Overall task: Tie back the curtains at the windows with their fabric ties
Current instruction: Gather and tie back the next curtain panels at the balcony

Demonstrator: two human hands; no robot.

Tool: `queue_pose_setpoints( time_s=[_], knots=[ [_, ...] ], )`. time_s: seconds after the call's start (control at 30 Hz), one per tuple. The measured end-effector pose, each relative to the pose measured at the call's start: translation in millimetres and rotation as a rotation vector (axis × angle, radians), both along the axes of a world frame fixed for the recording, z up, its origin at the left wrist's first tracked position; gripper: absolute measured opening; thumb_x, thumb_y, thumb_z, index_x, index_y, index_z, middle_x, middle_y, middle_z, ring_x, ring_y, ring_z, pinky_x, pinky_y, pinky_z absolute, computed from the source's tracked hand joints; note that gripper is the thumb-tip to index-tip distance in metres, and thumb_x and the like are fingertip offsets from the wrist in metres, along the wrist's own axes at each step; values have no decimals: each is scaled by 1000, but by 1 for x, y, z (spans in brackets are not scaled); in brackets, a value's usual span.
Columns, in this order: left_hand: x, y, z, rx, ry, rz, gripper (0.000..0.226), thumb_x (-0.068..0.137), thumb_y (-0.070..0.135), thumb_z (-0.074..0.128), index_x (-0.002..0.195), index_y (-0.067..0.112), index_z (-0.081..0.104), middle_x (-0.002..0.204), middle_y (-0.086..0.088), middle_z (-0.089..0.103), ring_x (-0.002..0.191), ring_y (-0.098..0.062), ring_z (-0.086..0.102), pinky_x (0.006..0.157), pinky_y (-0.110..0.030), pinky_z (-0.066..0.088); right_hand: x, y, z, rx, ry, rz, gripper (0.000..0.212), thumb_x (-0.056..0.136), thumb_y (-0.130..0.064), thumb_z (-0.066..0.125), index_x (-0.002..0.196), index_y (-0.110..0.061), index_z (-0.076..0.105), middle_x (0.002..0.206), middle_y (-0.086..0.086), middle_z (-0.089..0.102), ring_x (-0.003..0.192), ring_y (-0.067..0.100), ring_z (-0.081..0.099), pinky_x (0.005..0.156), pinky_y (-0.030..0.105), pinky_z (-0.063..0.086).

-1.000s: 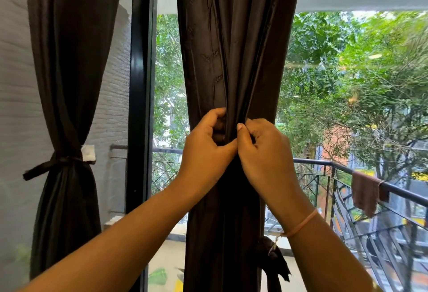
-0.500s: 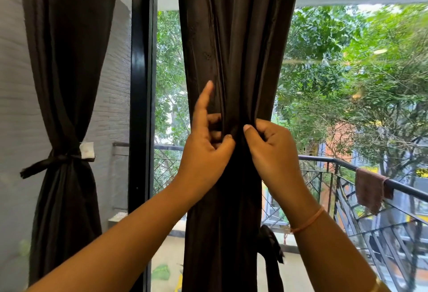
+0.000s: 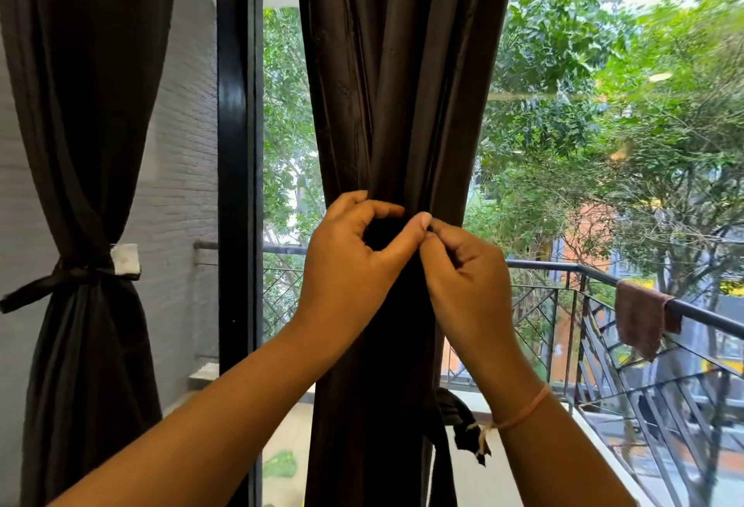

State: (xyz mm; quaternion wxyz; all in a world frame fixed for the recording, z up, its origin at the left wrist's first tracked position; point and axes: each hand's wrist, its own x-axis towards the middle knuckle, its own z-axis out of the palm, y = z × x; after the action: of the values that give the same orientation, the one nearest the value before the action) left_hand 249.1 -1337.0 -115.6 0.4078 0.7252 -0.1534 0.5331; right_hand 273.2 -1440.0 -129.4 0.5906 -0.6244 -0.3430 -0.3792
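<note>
A dark brown curtain hangs gathered in the middle of the window. My left hand curls its fingers and thumb round the gathered fabric at waist height. My right hand pinches the dark fabric right beside the left thumb. Whether the pinched strip is the tie or a curtain fold is hidden by the hands. A loose dark tie end dangles lower at the curtain's right edge. At the left, a second dark curtain is bound at its waist by a knotted tie.
A black window frame post stands between the two curtains. Behind the glass runs a balcony railing with a brown cloth draped over it. A grey brick wall lies at the left, trees beyond.
My left index finger, raised half a second ago, has curled back down round the curtain. Both hands stay together at the same spot on the fabric, with the right thumb now against the left.
</note>
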Motion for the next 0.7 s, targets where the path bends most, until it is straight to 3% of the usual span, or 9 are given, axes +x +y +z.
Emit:
queue_pose_setpoints(
  time_s=[0.13, 0.17, 0.27, 0.33, 0.5, 0.6, 0.7],
  knots=[
    [2, 2, -1, -4, 26, 67, 12, 80, 27, 69, 89, 19, 72, 103, 8, 57, 103, 6, 46, 83, 0, 37, 5, 0, -3, -82, -43, -65, 21, 89, -3, 52, 71, -2, 62, 57, 1, 46, 51, 5, 39, 48, 16, 29],
    [2, 2, -1, -4, 28, 74, 9, 81, 24, 68, 88, 19, 71, 105, 6, 58, 106, 4, 47, 86, -3, 38, 5, 0, -2, -106, -60, -86, 18, 88, -2, 53, 74, -2, 63, 62, 0, 49, 54, 5, 41, 51, 13, 30],
    [4, 3, -2, -23, 33, 65, 6, 81, 18, 67, 86, 18, 71, 111, -3, 61, 108, -12, 56, 93, -30, 48, 8, 0, -3, -121, -105, -206, 13, 87, -2, 55, 90, 2, 68, 79, 1, 53, 65, 2, 47, 61, 5, 36],
    [4, 3, -2, -32, 30, 62, 6, 82, 18, 66, 85, 18, 71, 111, -3, 62, 107, -14, 58, 92, -35, 49, 9, 1, -5, -131, -131, -336, 18, 89, -4, 55, 99, 3, 67, 85, 4, 51, 69, 8, 46, 62, 4, 36],
    [7, 2, -4, -23, 17, 75, 8, 82, 17, 67, 87, 19, 72, 103, 8, 60, 105, 5, 50, 87, -3, 39, 7, 4, -6, -241, -189, -366, 22, 91, -4, 50, 106, 1, 65, 86, 4, 47, 67, 12, 45, 63, 13, 37],
    [8, 4, -3, -9, 17, 70, 8, 82, 15, 67, 87, 17, 72, 94, 15, 55, 104, 16, 39, 81, 7, 30, 5, 4, -4, -319, -162, -285, 22, 90, -6, 46, 103, -1, 63, 87, 2, 46, 70, 12, 47, 64, 16, 37],
    [8, 3, -7, -7, 16, 21, 11, 82, 12, 66, 89, 20, 71, 97, 18, 53, 96, 28, 41, 79, 8, 29, 2, 2, -2, -259, -45, -104, 23, 85, -18, 39, 70, -22, 56, 69, -11, 42, 59, 2, 43, 55, 12, 34]
  ],
)
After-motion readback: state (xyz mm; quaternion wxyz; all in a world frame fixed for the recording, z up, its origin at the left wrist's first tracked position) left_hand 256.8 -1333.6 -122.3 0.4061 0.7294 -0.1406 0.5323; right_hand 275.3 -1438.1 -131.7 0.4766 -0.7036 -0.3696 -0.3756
